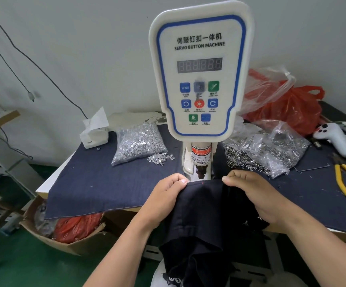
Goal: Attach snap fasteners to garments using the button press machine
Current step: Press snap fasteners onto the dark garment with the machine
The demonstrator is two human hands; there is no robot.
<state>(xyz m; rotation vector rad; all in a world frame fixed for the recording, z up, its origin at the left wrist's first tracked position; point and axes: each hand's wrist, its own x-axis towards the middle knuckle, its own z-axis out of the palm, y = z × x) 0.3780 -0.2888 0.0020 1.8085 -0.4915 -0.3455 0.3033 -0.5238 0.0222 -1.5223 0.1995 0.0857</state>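
Panel on press machine (199,69) reads "SERVO BUTTON MACHINE". Left hand (165,195) & right hand (250,195) pinching dark garment (203,204) edge beneath press head. Bags flanking machine: silver studs (139,143) left, ring fasteners (265,150) right.

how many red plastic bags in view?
2. One red bag behind the machine at right; another red bag in the cardboard box below left. Others may be hidden.

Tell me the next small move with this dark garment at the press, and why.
Probably hold the garment taut and trigger the press. The left hand and right hand pinch its top edge either side of the punch, and the red laser dot already sits on the fabric.
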